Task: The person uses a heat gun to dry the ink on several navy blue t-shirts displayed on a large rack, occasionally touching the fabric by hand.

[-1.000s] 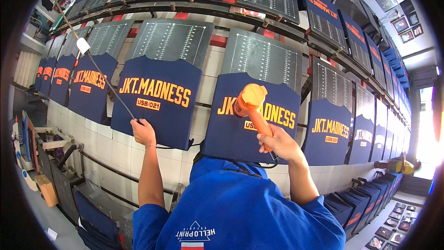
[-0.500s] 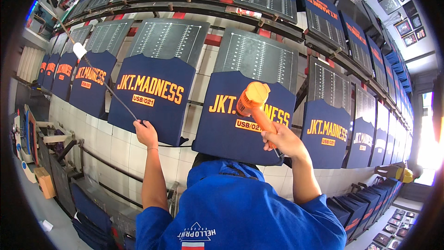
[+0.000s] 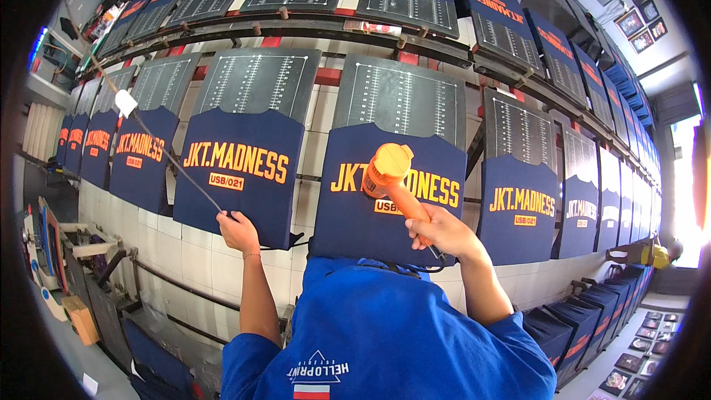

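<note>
An orange heat gun (image 3: pixel 402 187) is gripped by its handle in my right hand (image 3: pixel 450 232), fingers wrapped round it. Its round head hangs over the yellow-orange print of a navy shirt panel (image 3: pixel 363 233) spread on a dark pallet. My left hand (image 3: pixel 238 231) pinches a thin grey cord (image 3: pixel 198 184), near the lower part of another navy shirt panel (image 3: pixel 278 207) to the left. From there the cord slants up and left to a white connector (image 3: pixel 126 102). A black cord end hangs below my right hand.
Printed navy shirts on pallets (image 3: pixel 400 92) run in a long row to both sides, with a second row (image 3: pixel 411 7) behind a metal rail (image 3: pixel 296 24). A wooden block (image 3: pixel 80 320) and metal frames stand at the lower left. More covered pallets (image 3: pixel 585 322) stand at the lower right.
The heat gun has shifted slightly left across the print in my right hand. My left hand keeps its pinch on the cord. The whole view has tilted a little.
</note>
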`<state>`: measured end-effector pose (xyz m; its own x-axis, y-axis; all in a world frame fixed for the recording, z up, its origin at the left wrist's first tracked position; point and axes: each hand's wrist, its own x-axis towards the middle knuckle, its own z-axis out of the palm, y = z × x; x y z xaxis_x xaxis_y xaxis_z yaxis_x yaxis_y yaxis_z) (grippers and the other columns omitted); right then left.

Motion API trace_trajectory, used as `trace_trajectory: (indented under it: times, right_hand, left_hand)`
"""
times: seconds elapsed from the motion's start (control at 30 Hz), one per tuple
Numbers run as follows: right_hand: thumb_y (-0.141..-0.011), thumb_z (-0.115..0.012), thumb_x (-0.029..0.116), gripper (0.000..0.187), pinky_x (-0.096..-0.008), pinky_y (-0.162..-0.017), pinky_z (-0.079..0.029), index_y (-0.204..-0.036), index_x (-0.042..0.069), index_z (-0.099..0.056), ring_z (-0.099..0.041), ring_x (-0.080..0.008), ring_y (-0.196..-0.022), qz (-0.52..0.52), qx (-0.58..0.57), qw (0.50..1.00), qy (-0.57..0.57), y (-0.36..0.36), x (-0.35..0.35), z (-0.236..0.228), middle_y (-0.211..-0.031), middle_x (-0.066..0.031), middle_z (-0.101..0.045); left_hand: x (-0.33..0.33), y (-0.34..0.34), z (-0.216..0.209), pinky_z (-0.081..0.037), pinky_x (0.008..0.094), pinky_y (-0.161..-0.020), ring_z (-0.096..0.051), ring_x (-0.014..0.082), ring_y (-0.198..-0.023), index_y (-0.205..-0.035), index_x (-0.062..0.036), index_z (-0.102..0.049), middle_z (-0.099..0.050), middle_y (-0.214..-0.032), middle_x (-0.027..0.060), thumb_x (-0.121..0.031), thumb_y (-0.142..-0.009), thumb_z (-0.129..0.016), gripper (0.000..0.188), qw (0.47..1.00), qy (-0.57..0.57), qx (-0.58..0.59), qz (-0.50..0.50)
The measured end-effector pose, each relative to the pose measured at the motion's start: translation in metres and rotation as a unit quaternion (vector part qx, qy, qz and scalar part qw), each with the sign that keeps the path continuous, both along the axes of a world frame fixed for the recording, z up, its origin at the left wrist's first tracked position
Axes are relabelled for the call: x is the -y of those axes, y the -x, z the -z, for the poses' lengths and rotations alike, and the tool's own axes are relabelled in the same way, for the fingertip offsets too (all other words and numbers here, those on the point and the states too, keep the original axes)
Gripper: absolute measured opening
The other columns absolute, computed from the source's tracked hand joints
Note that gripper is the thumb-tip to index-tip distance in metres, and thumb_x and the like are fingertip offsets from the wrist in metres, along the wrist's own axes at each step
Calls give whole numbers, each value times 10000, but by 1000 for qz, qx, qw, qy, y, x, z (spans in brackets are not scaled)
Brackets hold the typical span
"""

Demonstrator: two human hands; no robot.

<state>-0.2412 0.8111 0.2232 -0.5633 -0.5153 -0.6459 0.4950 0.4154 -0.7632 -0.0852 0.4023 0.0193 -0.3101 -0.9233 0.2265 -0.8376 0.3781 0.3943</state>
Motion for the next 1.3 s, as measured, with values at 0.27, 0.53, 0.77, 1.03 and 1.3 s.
trace_trajectory:
  times: [0.27,0.53,0.77,1.03,1.3]
  right_hand:
    - [-967,-644,232,256,-248,-591,-522,-1019,-6,-564,-641,-109,-652,59,-40,997,-21,-4,11,-6,-789,-26,-606]
    - [-982,-622,206,214,-248,-605,-532,-1037,9,-561,-640,-108,-649,83,-63,994,-20,9,17,10,-807,-27,-611]
    - [-994,-606,214,217,-248,-609,-528,-1057,11,-562,-635,-100,-653,93,-70,993,-10,16,22,13,-812,-24,-611]
    - [-986,-613,212,219,-254,-600,-517,-1040,5,-562,-634,-109,-646,91,-66,994,-15,16,21,16,-791,-27,-609]
    - [-968,-632,206,216,-250,-575,-499,-974,4,-558,-624,-112,-627,104,-47,993,-24,-1,7,-7,-771,-28,-592]
  left_hand:
    - [1,-3,8,-507,492,-755,-653,376,-912,-1105,-40,-571,-666,-966,165,-226,-955,-534,242,1000,2,-12,-1]
    - [3,-2,6,-504,493,-739,-650,366,-885,-1098,-42,-569,-663,-947,155,-224,-958,-534,232,1000,-21,-16,11]
    - [5,-3,7,-501,489,-745,-648,364,-901,-1107,-42,-571,-663,-956,153,-225,-960,-527,239,1000,-30,0,5]
    - [6,-2,5,-503,484,-752,-651,360,-904,-1103,-36,-573,-666,-955,154,-223,-963,-520,239,1000,-29,-9,4]
    - [5,-2,5,-500,489,-726,-655,361,-868,-1093,-39,-573,-666,-933,152,-224,-963,-521,232,1000,-22,-9,10]
